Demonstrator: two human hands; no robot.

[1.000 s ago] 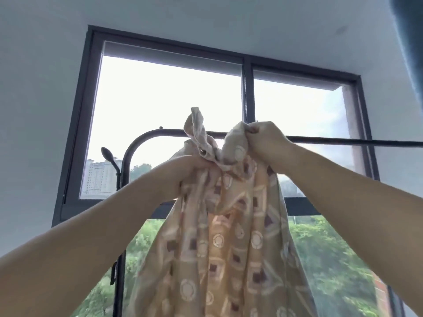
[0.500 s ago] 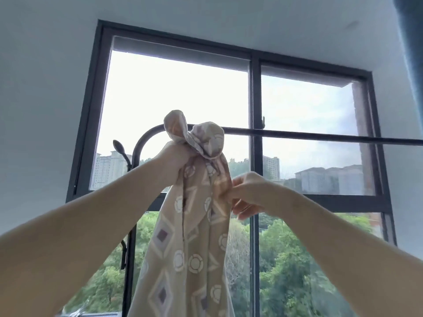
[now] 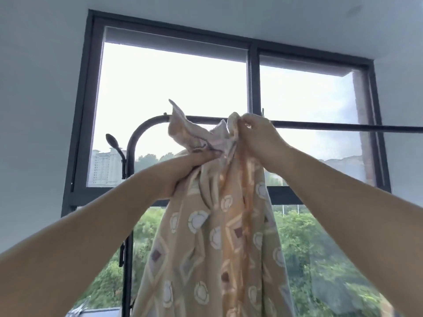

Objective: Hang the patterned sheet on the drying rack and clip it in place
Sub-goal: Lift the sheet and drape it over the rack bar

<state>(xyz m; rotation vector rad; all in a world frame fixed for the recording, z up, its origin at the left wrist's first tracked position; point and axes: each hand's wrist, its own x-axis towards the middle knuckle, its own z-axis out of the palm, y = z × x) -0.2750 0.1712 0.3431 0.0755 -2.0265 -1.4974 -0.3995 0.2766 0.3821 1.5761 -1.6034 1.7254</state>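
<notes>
The patterned sheet [image 3: 212,236], beige and orange with white rings and dark squares, hangs bunched from my raised hands in front of the window. My left hand [image 3: 190,167] grips a gathered fold near the sheet's top. My right hand [image 3: 256,133] pinches the upper edge just at the height of the black drying rack bar [image 3: 332,126]. A loose corner of cloth sticks up past the bar at the left. The rack's bar bends down at the left into an upright post [image 3: 130,170]. No clip is visible.
A large dark-framed window [image 3: 253,88] fills the wall behind the rack, with trees and buildings outside. A black hook knob [image 3: 112,140] juts from the rack post at the left. White walls flank the window.
My right hand has risen from mid-sheet to the top edge beside the bar. The sheet's top has spread wider between both hands.
</notes>
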